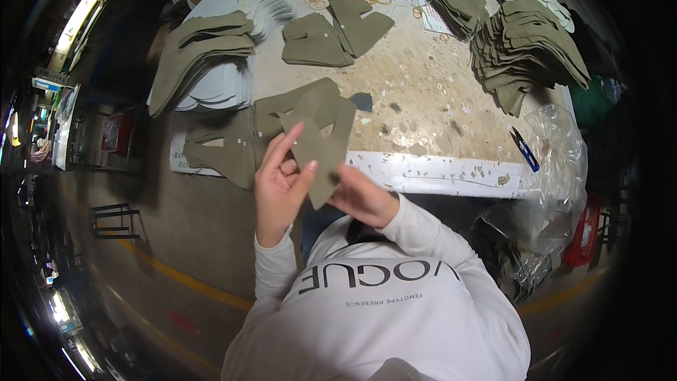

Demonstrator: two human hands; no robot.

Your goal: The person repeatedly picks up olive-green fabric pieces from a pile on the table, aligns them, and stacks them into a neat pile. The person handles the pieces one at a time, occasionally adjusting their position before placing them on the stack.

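Observation:
In front of my body, an olive-green cut fabric piece (315, 149) is held up at the table's near edge, its pointed end downward. My left hand (279, 183) pinches its left side, with the thumb over the front and the index finger stretched upward. At the lower right edge of the piece, my right hand (362, 196) grips with closed fingers, slightly blurred. Behind the held piece, a matching olive piece (224, 153) lies flat and overhangs the table edge; a small slot shows in it. Another olive piece (326, 93) is partly covered by the held one.
Olive pieces are stacked at left (204, 46) over white layered sheets (224, 85), and at right (525, 46). Two flat pieces (317, 40) lie mid-table. Blue-handled thread snips (525, 149) rest beside clear plastic (553, 169). Small scraps litter the tabletop (423, 92).

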